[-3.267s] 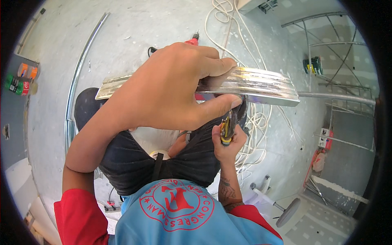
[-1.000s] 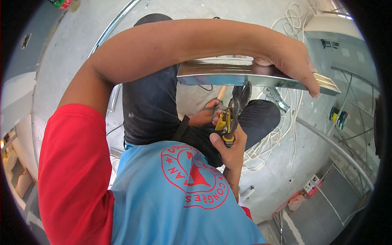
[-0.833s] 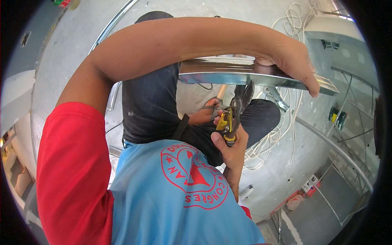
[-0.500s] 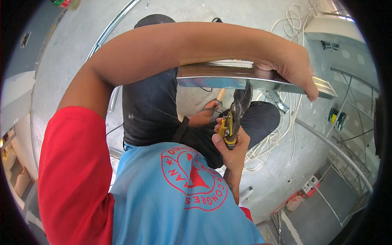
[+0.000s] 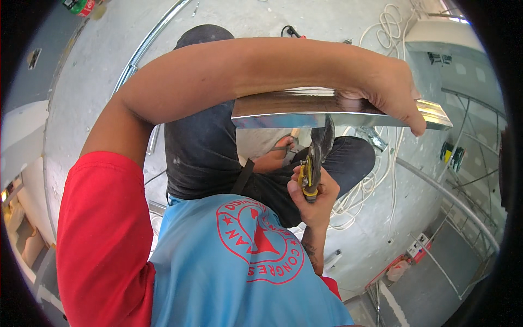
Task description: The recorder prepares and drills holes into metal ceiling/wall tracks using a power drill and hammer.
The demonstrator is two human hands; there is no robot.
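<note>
My left arm in a red sleeve reaches across to the right, and my left hand [image 5: 393,90] is closed on a shiny metal channel [image 5: 283,111] near its right end. The thumb lies over the near edge; the other fingers are mostly hidden. Lower down, my right hand [image 5: 318,199] is wrapped round the yellow and black handles of tin snips [image 5: 311,163]. The snips point away from me, and their dark jaws meet the channel's near edge around its middle. How far the jaws are apart is hard to tell.
My bent legs in dark trousers [image 5: 199,152] lie below the channel. White cable [image 5: 357,201] lies in loops on the grey floor [image 5: 321,16]. Metal scaffold tubes [image 5: 452,191] stand at the right. A long metal profile [image 5: 147,41] and a green bottle [image 5: 73,6] are at the far left.
The channel, left arm and snips sit slightly lower in the picture, and more of the channel's broad face shows. Both hands keep their holds. The view has shifted a little.
</note>
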